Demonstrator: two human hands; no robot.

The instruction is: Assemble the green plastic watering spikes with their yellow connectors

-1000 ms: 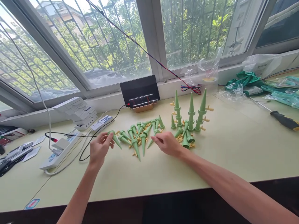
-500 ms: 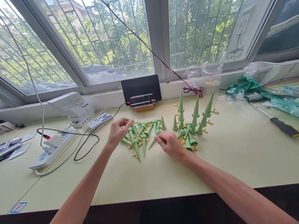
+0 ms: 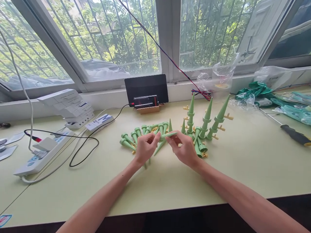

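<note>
Between my two hands is a green plant watering spike (image 3: 168, 134), held nearly level above the table. My left hand (image 3: 146, 147) pinches its left end, and my right hand (image 3: 182, 148) has its fingers on the pointed right part. Behind and below my left hand lies a pile of green watering spikes (image 3: 134, 136) with yellow valves, partly hidden by that hand. Right of my right hand, stacked spikes (image 3: 206, 119) stand upright in tall columns with yellow valves sticking out. Several loose spikes (image 3: 198, 144) lie at their foot, close to my right hand.
A black tablet (image 3: 145, 85) leans at the window, with a phone (image 3: 145, 101) before it on a cardboard stand. Leftward are a power strip (image 3: 46, 158), cables and white boxes (image 3: 65, 106). A screwdriver (image 3: 295, 134) and green bagged items (image 3: 295, 105) lie right.
My left hand has moved right from the pile with a spike and met my right hand. The right hand has risen slightly and now grips the spike too. The view has shifted a little.
</note>
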